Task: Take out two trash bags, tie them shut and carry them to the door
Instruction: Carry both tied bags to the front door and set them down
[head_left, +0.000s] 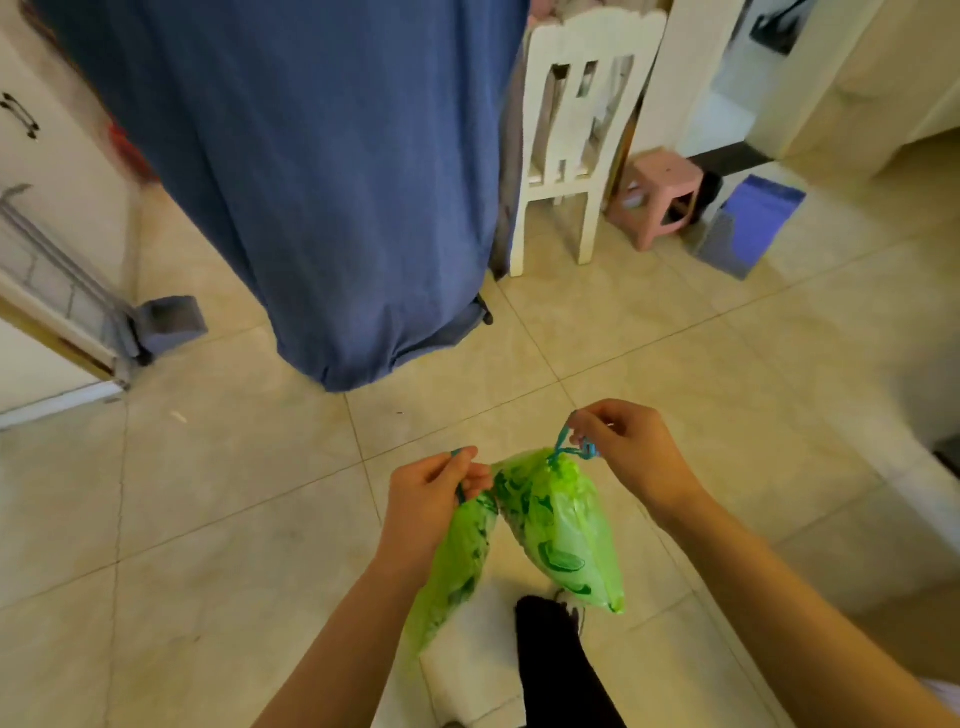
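the left hand (439, 491) and right hand (626, 447) are each pinching a blue drawstring (563, 447), two green trash bags (558, 530) hanging between them above the tiled floor (234, 493). thin, soft and seemingly light, they are best held by those cords.

Large beige floor tiles (218, 493) with thin dark grout lines fill the lower and middle frame, softly lit. A long blue cloth (311, 182) hangs from the top centre nearly to the floor. Just right of it stands a white wooden chair (571, 130), then a pink plastic stool (660, 195) and a bluish-purple bin (748, 223). A pale cabinet door with a dark handle (21, 117) occupies the upper left.
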